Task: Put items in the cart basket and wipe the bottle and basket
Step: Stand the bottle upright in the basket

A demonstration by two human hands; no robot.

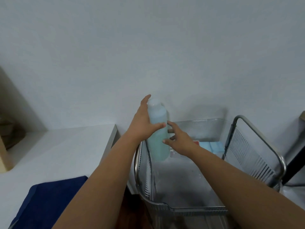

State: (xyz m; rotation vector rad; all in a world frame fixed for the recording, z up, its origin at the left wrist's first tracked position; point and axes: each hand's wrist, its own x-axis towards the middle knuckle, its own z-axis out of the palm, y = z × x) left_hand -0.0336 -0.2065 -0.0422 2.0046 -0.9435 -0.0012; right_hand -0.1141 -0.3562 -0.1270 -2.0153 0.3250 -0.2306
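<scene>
Cloth (47, 202), dark blue, lies on the near left corner of the white worktop (66, 146). Right of the worktop's edge stands the cart, its clear basket (189, 209) set inside a metal frame (257, 129). At the basket's far left corner a bottle (158, 139) of pale green liquid stands upright under a white cap. The left hand (143, 123) grasps the bottle's upper part, thumb across its front. The right hand (179, 138) is spread and released, fingertips at the bottle's right side; actual contact is unclear. Blue packs (212, 146) lie along the basket's far wall. Behind everything rises a plain white wall (148, 47), with a beige shelf (6, 129) at far left.
</scene>
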